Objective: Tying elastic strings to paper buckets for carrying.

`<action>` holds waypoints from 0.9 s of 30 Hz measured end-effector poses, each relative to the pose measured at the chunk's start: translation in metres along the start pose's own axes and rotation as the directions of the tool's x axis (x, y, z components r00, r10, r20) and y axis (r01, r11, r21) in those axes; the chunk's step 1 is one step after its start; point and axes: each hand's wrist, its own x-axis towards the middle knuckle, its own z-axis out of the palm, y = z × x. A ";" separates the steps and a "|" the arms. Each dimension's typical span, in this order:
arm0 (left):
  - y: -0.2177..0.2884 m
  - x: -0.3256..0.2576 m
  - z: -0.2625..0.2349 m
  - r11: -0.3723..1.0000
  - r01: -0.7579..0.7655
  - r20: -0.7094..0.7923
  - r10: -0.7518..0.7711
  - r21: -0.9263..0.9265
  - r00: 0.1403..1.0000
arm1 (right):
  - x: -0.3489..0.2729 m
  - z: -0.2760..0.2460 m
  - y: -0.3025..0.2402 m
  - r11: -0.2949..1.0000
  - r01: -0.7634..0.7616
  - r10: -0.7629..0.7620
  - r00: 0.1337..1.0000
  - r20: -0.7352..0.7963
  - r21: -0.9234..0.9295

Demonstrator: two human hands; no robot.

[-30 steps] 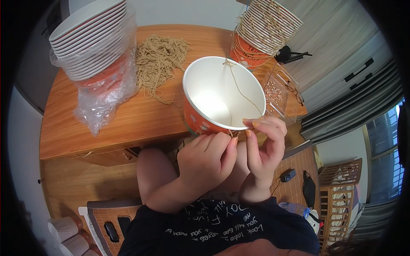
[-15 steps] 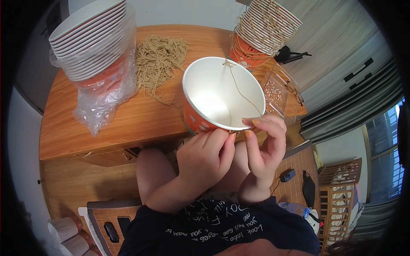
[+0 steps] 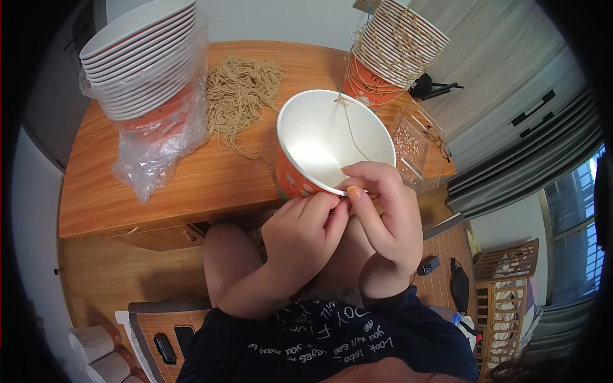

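A round paper bucket (image 3: 303,143), white inside and orange outside, leans toward me at the table's front edge with its mouth up. A thin tan cord (image 3: 350,127) is knotted at its far rim and runs down across the opening to my right hand. My left hand (image 3: 297,230) is closed at the near rim, its thumb and finger pinched against the outside wall. Directly beside it, my right hand (image 3: 386,217) pinches the cord at the rim, forefinger over the inside and thumb outside. The cord's end between my fingertips is hidden.
A plastic-wrapped stack of buckets (image 3: 143,70) stands at the left, beside a heap of loose cord (image 3: 242,96). Another bucket stack (image 3: 399,48), draped with cords, stands back right. A clear tray (image 3: 408,143) of small pieces and eyeglasses (image 3: 437,140) lie at the right.
My right hand has moved left along the near rim, closer to my left hand, drawing the cord with it. The bucket has shifted very slightly; my left hand stays at the rim.
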 end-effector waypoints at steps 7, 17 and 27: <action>0.001 0.002 -0.005 0.963 0.165 0.149 -0.135 -0.215 0.980 | -0.009 0.006 -0.001 0.976 -0.043 0.082 0.980 -0.180 0.214; 0.003 0.007 -0.007 0.965 0.167 0.137 -0.142 -0.200 0.980 | -0.007 0.007 0.005 0.981 0.022 0.017 0.980 -0.198 0.195; -0.010 0.017 -0.018 0.601 0.588 0.544 -0.283 -0.541 0.790 | -0.032 0.031 0.012 0.908 0.351 -0.188 0.830 -0.524 0.230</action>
